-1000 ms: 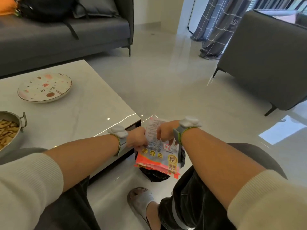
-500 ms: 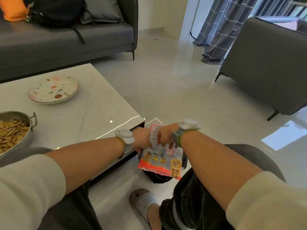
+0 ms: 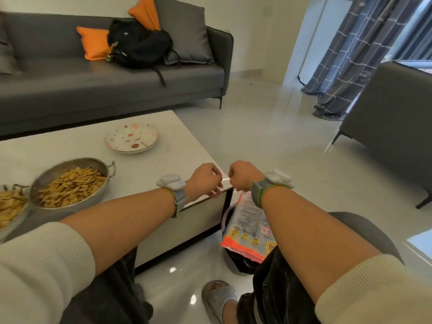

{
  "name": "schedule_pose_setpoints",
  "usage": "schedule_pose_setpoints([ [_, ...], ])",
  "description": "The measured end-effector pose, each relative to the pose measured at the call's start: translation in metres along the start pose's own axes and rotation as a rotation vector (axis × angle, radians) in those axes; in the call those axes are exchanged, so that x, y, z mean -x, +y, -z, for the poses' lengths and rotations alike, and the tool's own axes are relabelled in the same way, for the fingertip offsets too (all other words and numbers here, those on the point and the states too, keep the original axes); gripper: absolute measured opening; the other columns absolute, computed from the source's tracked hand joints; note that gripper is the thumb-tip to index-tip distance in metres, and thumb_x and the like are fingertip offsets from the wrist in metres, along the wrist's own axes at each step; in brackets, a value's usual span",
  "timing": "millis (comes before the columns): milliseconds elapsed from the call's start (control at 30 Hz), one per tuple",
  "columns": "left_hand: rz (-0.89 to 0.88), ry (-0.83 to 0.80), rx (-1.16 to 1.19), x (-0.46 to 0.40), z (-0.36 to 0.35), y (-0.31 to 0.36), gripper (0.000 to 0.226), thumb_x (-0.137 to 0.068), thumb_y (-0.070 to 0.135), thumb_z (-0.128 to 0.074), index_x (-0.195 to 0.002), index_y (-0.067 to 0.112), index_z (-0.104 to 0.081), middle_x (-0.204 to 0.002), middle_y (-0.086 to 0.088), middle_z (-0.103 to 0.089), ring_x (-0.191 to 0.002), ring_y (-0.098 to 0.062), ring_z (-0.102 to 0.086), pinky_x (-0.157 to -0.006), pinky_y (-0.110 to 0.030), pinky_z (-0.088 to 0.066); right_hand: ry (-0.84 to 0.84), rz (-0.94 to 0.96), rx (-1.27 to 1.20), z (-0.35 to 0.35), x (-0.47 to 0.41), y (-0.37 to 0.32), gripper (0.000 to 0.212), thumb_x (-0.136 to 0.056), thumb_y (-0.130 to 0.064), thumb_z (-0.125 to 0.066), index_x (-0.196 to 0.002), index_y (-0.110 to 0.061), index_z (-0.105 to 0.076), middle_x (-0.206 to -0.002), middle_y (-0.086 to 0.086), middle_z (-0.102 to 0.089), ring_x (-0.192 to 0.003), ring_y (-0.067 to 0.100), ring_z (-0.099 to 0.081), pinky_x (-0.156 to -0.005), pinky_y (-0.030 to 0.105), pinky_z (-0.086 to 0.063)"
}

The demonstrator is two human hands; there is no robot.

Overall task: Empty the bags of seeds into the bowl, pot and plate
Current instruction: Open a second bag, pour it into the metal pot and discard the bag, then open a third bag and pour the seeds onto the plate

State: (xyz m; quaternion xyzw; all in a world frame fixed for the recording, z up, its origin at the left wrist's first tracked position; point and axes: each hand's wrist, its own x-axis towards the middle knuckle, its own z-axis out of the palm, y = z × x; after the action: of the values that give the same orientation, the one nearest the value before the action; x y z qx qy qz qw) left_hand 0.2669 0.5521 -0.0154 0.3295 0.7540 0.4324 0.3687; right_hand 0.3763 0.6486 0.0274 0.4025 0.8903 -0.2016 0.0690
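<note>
Both hands grip the seed bag's top edge: left hand [image 3: 205, 180], right hand [image 3: 244, 175], fingers curled.
Seed bag [image 3: 247, 228] hangs beside table [image 3: 163, 164] corner, apparently mid-tear; tear fully, then tip over empty plate [image 3: 132, 137], not filled pot [image 3: 70, 181].

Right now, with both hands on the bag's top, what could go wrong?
1. The seed bag hangs over the floor beside the table; a sudden tear could spill seeds there.
2. Left hand and right hand grip only its top edge, which may slip.
3. The empty plate sits far off.
</note>
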Motion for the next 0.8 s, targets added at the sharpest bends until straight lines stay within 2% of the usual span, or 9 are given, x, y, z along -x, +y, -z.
schedule_pose_setpoints([
  [67, -0.018, 0.119, 0.086, 0.012, 0.029, 0.008, 0.018, -0.098, 0.004, -0.051, -0.114, 0.002, -0.060, -0.098, -0.019, -0.074, -0.078, -0.028, -0.074, -0.067, -0.043, -0.067, 0.089, -0.005, -0.188, 0.005, -0.002, -0.023, 0.028, -0.096, -0.005, -0.054, -0.120, -0.003, -0.069, -0.122, 0.020, -0.070, -0.108, 0.039, -0.072, -0.093, 0.050, -0.062],
  [167, -0.023, 0.257, 0.212, 0.033, 0.071, 0.018, 0.021, -0.099, 0.006, -0.055, -0.118, 0.002, -0.061, -0.103, -0.017, -0.072, -0.087, -0.025, -0.071, -0.075, -0.044, -0.068, 0.181, 0.022, -0.516, 0.007, -0.002, -0.068, 0.019, -0.096, -0.007, -0.054, -0.110, -0.009, -0.066, -0.114, 0.019, -0.070, -0.095, 0.038, -0.077, -0.081, 0.052, -0.066],
  [233, -0.017, 0.363, 0.272, 0.055, 0.112, 0.014, 0.021, -0.101, 0.008, -0.055, -0.120, 0.003, -0.062, -0.107, -0.016, -0.072, -0.091, -0.024, -0.071, -0.080, -0.044, -0.068, 0.178, 0.080, -0.657, 0.002, 0.003, -0.119, 0.016, -0.097, -0.007, -0.053, -0.109, -0.011, -0.063, -0.112, 0.018, -0.070, -0.090, 0.035, -0.078, -0.076, 0.049, -0.067],
  [300, -0.011, 0.461, 0.317, 0.073, 0.141, 0.010, 0.020, -0.103, 0.010, -0.054, -0.121, 0.006, -0.061, -0.107, -0.013, -0.072, -0.092, -0.022, -0.071, -0.077, -0.039, -0.067, 0.150, 0.147, -0.770, -0.005, 0.010, -0.158, 0.017, -0.099, -0.008, -0.053, -0.111, -0.013, -0.062, -0.115, 0.017, -0.069, -0.089, 0.032, -0.078, -0.073, 0.044, -0.067],
  [367, 0.001, 0.527, 0.317, 0.083, 0.162, 0.003, 0.018, -0.106, 0.012, -0.053, -0.121, 0.010, -0.062, -0.105, -0.008, -0.071, -0.092, -0.019, -0.071, -0.068, -0.031, -0.063, 0.134, 0.186, -0.814, -0.011, 0.013, -0.185, 0.017, -0.099, -0.008, -0.052, -0.113, -0.014, -0.062, -0.116, 0.015, -0.069, -0.090, 0.030, -0.077, -0.074, 0.043, -0.067],
  [433, 0.027, 0.593, 0.289, 0.096, 0.187, -0.007, 0.015, -0.107, 0.013, -0.052, -0.119, 0.014, -0.062, -0.105, -0.007, -0.071, -0.094, -0.019, -0.072, -0.066, -0.029, -0.062, 0.126, 0.209, -0.819, -0.018, 0.014, -0.213, 0.018, -0.100, -0.008, -0.052, -0.113, -0.015, -0.062, -0.116, 0.013, -0.068, -0.090, 0.028, -0.077, -0.078, 0.044, -0.067],
  [533, 0.080, 0.753, 0.275, 0.130, 0.235, -0.030, 0.015, -0.107, 0.012, -0.050, -0.116, 0.014, -0.062, -0.105, -0.008, -0.071, -0.095, -0.022, -0.073, -0.080, -0.037, -0.067, 0.049, 0.321, -0.817, -0.040, 0.019, -0.274, 0.018, -0.096, -0.010, -0.053, -0.107, -0.019, -0.064, -0.111, 0.011, -0.070, -0.088, 0.029, -0.077, -0.081, 0.051, -0.066],
  [633, 0.099, 0.872, 0.272, 0.153, 0.268, -0.047, 0.015, -0.106, 0.012, -0.051, -0.113, 0.016, -0.063, -0.105, -0.006, -0.071, -0.093, -0.020, -0.072, -0.077, -0.036, -0.067, 0.013, 0.404, -0.789, -0.059, 0.026, -0.332, 0.018, -0.093, -0.012, -0.053, -0.100, -0.025, -0.064, -0.105, 0.008, -0.072, -0.087, 0.030, -0.077, -0.082, 0.053, -0.066],
  [800, 0.145, 1.128, 0.089, 0.203, 0.332, -0.078, 0.014, -0.104, 0.012, -0.052, -0.112, 0.020, -0.060, -0.108, 0.000, -0.064, -0.099, -0.019, -0.063, -0.086, -0.036, -0.059, -0.053, 0.557, -0.826, -0.091, 0.046, -0.434, 0.015, -0.098, -0.011, -0.053, -0.099, -0.022, -0.063, -0.104, 0.004, -0.070, -0.088, 0.024, -0.075, -0.085, 0.049, -0.065],
])
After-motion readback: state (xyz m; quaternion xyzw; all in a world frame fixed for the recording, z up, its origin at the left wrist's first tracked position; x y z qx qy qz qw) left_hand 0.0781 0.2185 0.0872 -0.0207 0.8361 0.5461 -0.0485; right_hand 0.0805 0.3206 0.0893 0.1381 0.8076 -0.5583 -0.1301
